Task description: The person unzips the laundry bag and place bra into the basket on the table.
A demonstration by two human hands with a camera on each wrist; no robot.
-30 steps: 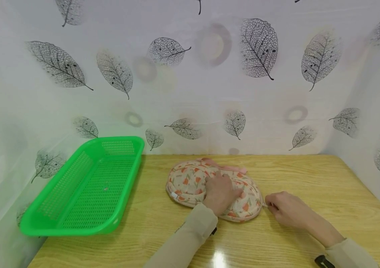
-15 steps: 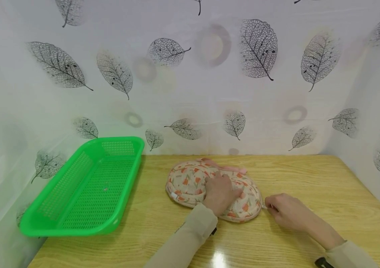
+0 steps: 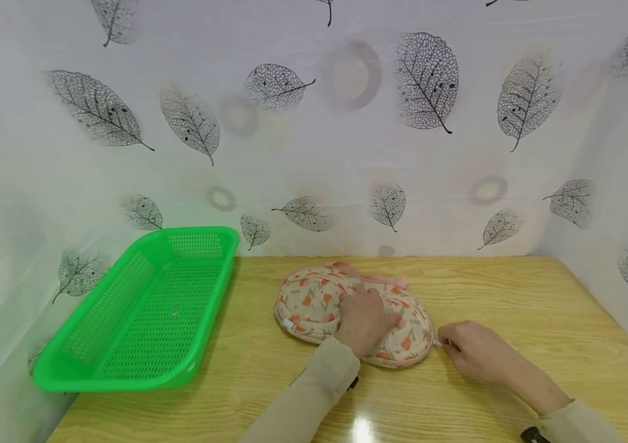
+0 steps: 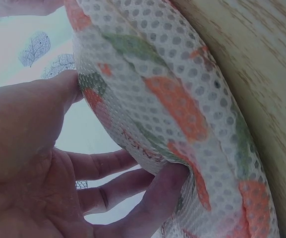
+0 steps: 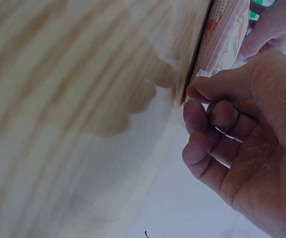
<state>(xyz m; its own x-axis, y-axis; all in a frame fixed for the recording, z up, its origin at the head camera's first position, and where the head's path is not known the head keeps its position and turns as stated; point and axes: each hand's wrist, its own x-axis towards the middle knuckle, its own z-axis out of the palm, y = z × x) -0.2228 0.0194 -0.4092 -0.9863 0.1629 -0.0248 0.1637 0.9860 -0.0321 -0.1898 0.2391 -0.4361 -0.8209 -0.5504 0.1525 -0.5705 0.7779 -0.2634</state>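
Observation:
A padded mesh laundry bag, cream with orange tulips and a pale pink edge, lies flat on the wooden table. My left hand rests on its middle with fingers spread; in the left wrist view its fingertips press into the mesh. At the bag's right end my right hand pinches a small pale zipper pull between thumb and index finger. The right wrist view shows the pink zipper running along the bag's side up to those fingertips, which partly cover the pull.
To the left stands a green plastic basket with perforated walls. A pink strap lies along the bag's back edge, and a white label sits at its left. Behind the table hangs a leaf-printed white curtain.

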